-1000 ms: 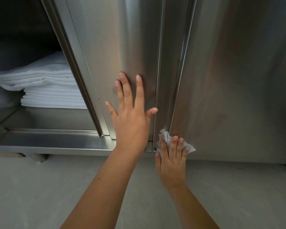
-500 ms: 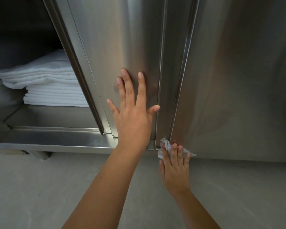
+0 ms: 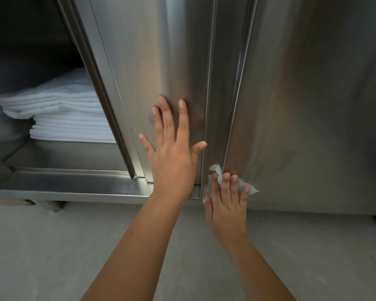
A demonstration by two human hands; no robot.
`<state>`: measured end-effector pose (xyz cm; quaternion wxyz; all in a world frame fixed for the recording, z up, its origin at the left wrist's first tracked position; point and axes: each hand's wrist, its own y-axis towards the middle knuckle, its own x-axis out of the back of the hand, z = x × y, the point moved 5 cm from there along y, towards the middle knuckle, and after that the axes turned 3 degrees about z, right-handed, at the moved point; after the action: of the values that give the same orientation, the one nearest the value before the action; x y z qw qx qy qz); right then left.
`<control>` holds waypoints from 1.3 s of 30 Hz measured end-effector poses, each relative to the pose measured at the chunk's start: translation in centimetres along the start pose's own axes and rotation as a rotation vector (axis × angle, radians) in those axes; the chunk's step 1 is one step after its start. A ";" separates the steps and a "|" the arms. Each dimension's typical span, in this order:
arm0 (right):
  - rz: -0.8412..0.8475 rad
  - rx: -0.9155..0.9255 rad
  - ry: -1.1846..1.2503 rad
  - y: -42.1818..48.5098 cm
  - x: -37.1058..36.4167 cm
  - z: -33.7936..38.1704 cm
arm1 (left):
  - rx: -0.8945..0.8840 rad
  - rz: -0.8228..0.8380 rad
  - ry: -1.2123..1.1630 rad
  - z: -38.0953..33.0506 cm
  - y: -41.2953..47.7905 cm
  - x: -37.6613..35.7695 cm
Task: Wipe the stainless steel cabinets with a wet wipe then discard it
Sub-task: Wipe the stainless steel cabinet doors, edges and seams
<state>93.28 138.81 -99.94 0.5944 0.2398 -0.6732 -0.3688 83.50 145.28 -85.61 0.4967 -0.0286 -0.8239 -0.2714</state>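
stainless steel cabinet point(image 3: 313, 105): left hand point(image 3: 174, 157) flat on door, right hand point(image 3: 226, 205) pressing crumpled white wet wipe point(image 3: 250, 189) lower centre, all fingers straight. wiping seems underway; discard remains.

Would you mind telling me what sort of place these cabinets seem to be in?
Probably a commercial kitchen or a linen store, though I cannot say which: the stainless steel cabinets stand on a plain grey floor, and a stack of folded white cloths lies on the open shelf.

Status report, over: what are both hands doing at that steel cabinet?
Left hand flat on left door, fingers spread. Right hand pressing wet wipe to bottom corner of right door. Nothing blocking the wipe.
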 end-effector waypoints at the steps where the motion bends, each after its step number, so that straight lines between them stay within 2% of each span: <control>1: -0.012 0.004 -0.001 0.7 0.5 0.0 | -0.001 -0.003 -0.001 0.0 0.0 0.0; 5: -0.061 -0.007 0.006 3.8 2.3 -0.3 | -0.029 -0.024 0.006 -0.2 -0.3 0.2; 12: 0.017 0.050 -0.028 5.4 4.6 -0.7 | -0.055 -0.037 0.041 -0.3 -0.4 0.5; 21: 0.000 -0.114 -0.007 11.2 9.0 -0.2 | -0.067 -0.048 0.060 -0.9 0.1 2.7; 23: -0.027 -0.123 -0.009 12.4 9.8 -0.2 | -0.053 -0.066 0.004 -1.3 0.6 3.6; 30: -0.111 -0.022 -0.007 17.0 13.0 -1.0 | -0.090 -0.149 -0.155 -3.9 3.7 8.3; 39: -0.259 -0.017 -0.057 25.7 19.0 -1.2 | -0.284 -0.332 -0.111 -8.1 9.2 17.4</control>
<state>94.04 139.82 -68.01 0.5243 0.3089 -0.6502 -0.4548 84.15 145.36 -64.30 0.3903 0.0228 -0.7970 -0.4605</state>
